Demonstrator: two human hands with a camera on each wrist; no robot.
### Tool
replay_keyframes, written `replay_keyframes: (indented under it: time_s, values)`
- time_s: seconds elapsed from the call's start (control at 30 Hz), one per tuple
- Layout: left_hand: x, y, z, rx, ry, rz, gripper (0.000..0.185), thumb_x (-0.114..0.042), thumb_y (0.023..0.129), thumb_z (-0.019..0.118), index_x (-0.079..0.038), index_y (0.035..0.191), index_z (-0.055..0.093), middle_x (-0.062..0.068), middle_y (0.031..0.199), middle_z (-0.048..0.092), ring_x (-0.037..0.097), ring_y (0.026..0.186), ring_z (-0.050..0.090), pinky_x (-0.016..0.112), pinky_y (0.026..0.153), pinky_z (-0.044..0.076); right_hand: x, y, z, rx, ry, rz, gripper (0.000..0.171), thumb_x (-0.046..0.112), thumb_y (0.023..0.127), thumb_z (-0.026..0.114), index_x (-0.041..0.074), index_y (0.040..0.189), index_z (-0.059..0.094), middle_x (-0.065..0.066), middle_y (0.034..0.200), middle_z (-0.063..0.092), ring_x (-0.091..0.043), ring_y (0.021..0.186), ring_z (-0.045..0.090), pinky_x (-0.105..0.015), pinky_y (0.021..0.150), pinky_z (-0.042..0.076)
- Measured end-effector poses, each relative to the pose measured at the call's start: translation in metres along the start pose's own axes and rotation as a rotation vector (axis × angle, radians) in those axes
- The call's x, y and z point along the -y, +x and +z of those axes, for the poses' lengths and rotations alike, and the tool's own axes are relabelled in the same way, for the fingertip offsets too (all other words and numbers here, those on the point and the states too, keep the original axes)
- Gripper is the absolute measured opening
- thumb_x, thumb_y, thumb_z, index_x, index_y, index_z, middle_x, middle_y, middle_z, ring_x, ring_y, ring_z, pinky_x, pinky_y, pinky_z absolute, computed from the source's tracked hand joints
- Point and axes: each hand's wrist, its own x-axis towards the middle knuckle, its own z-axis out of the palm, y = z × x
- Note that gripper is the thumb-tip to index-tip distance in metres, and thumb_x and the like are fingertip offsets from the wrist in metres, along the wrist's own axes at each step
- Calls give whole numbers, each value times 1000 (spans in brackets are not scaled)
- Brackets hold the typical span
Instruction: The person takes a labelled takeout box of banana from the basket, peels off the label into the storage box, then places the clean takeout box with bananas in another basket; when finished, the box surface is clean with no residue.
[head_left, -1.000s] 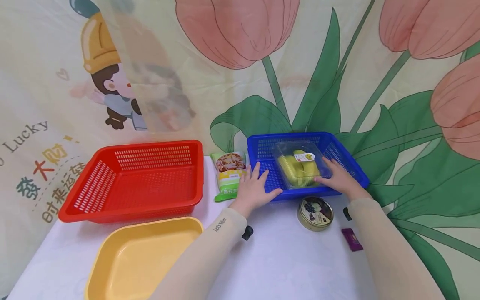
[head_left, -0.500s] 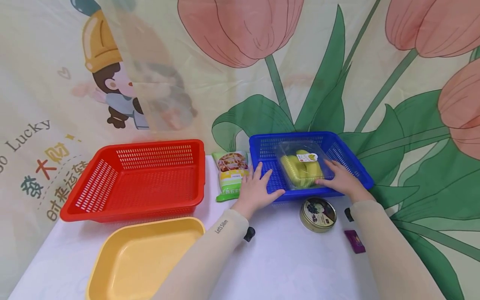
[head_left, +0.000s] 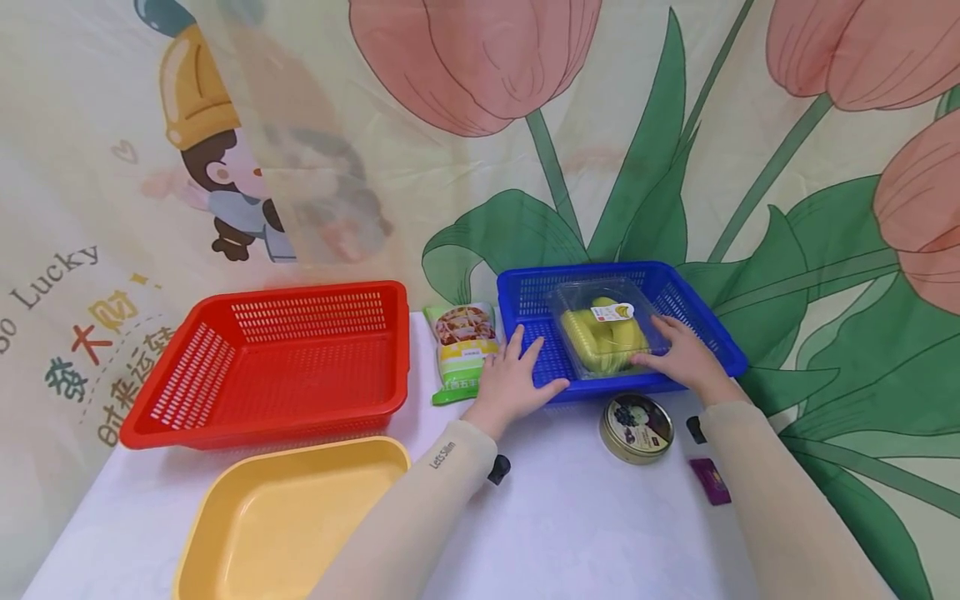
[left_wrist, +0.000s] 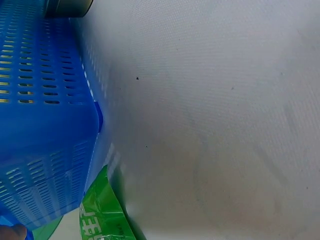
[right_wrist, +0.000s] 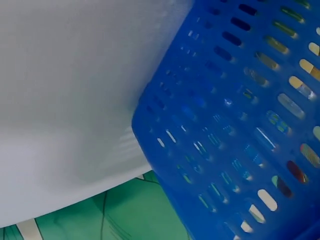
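A: Begin at the near side.
B: Yellow tray point(head_left: 288, 517), near left on the white surface point(head_left: 570, 533). To the right, a small purple packet point(head_left: 710, 482) lies beside the right sleeve point(head_left: 787, 508). A round tin point(head_left: 637, 428), printed lid up, sits just beside the near wall of the blue basket point(head_left: 528, 292).

A: Condition of the left hand?
B: Left hand point(head_left: 510, 386): grip spread apart, fingers and thumb extended at the basket's near left corner. Contact with the rim cannot be confirmed.

A: And the right?
B: Right hand point(head_left: 686, 360): grip apart, thumb at the near right corner of the clear box point(head_left: 606, 342), fingers along its right side. How firmly it touches cannot be told.

A: Location of that box?
B: Inside the blue basket, white label point(head_left: 612, 312) uppermost, yellow-green contents visible through the plastic.

A: Adjacent items?
B: A green packet point(head_left: 459, 367) between the blue basket and the red basket point(head_left: 300, 379), partly behind the left hand. The red one stands beyond the yellow tray.

A: Farthest?
B: A cloth backdrop point(head_left: 480, 58) printed with pink tulips.
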Motion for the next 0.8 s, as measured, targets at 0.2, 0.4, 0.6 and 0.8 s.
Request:
replay_keyframes:
  time_s: [0.2, 0.4, 0.6, 0.8]
  values:
    - [0, 0, 2, -5, 2, -6, 81, -73, 78, 41, -28, 144, 25, 5, 154, 8, 32, 138, 22, 52, 108, 23, 1, 1, -1, 12, 10, 7, 102, 61, 74, 60, 0, 144, 16, -31, 147, 10, -51, 133, 8, -66, 102, 15]
    - [0, 0, 2, -5, -1, -4, 81, -73, 78, 41, -28, 144, 25, 4, 154, 8, 33, 137, 24, 52, 108, 23, 2, -1, -1, -13, 12, 12, 102, 63, 74, 60, 1, 144, 19, -30, 146, 15, -50, 133, 12, -64, 102, 16]
    - [-1, -1, 2, -4, -1, -4, 81, -73, 78, 40, -28, 144, 25, 4, 154, 8, 32, 137, 24, 52, 108, 24, 2, -4, 1, -61, 16, 21, 102, 64, 72, 61, 3, 143, 21, -29, 146, 17, -49, 132, 14, -64, 102, 19]
    - [-1, -1, 1, 0, -20, -9, 81, -73, 78, 40, -28, 144, 25, 4, 154, 7, 32, 137, 24, 52, 108, 23, 0, -6, 2, -111, 44, 25, 102, 64, 70, 62, 4, 143, 24, -28, 146, 18, -48, 133, 14, -64, 101, 20]
